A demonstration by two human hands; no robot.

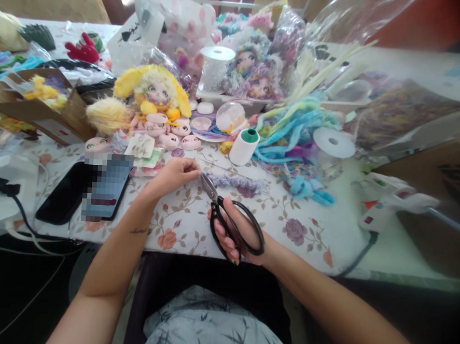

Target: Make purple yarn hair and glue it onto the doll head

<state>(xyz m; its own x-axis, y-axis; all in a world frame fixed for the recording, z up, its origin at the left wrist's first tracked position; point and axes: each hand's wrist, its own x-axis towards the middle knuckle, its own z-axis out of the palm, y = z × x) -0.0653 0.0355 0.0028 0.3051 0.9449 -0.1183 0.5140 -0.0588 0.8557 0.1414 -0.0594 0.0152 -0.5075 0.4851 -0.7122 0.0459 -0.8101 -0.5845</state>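
Note:
My right hand point(232, 229) is wrapped round the black handles of a pair of scissors point(210, 189), whose blades look closed or nearly so and point up and left. Just beyond their tips, the fingers of my left hand point(180, 173) are pinched together; what is between them is too small to make out. A strip of fuzzy lilac yarn point(235, 182) lies on the flowered cloth behind the blades. Farther back stands a white thread cone point(244, 148) with a green top.
Doll faces point(169, 139) and a yellow-eared doll point(157, 90) sit behind my left hand. Two phones point(63, 192) lie at left. Blue yarn point(290, 139), a white spool point(333, 142) and a glue gun point(395, 200) are at right. Bagged dolls point(256, 64) fill the back.

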